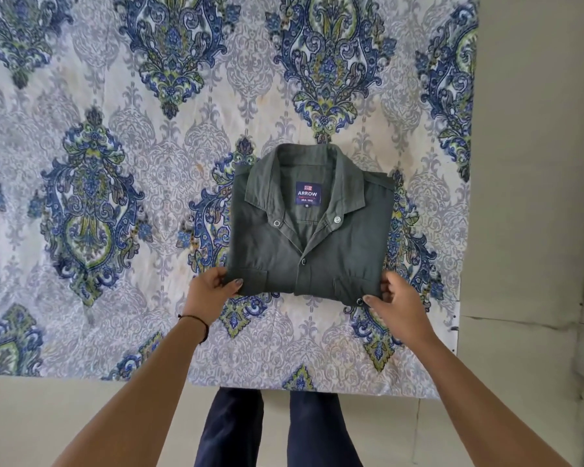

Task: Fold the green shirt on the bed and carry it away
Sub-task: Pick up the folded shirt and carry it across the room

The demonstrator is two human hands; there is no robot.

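Note:
The green shirt (312,230) lies folded into a compact square on the bed (122,183), collar at the far side, a blue label showing inside the neck. My left hand (213,291) grips its near left corner, thumb on top of the cloth. My right hand (400,303) grips the near right corner the same way, beside a snap button. Both forearms reach in from the bottom of the view.
The bed is covered by a white sheet with blue and green paisley medallions. Its near edge runs just in front of my legs in dark trousers (277,429). A pale floor (48,416) lies below, and a plain wall (536,163) stands on the right.

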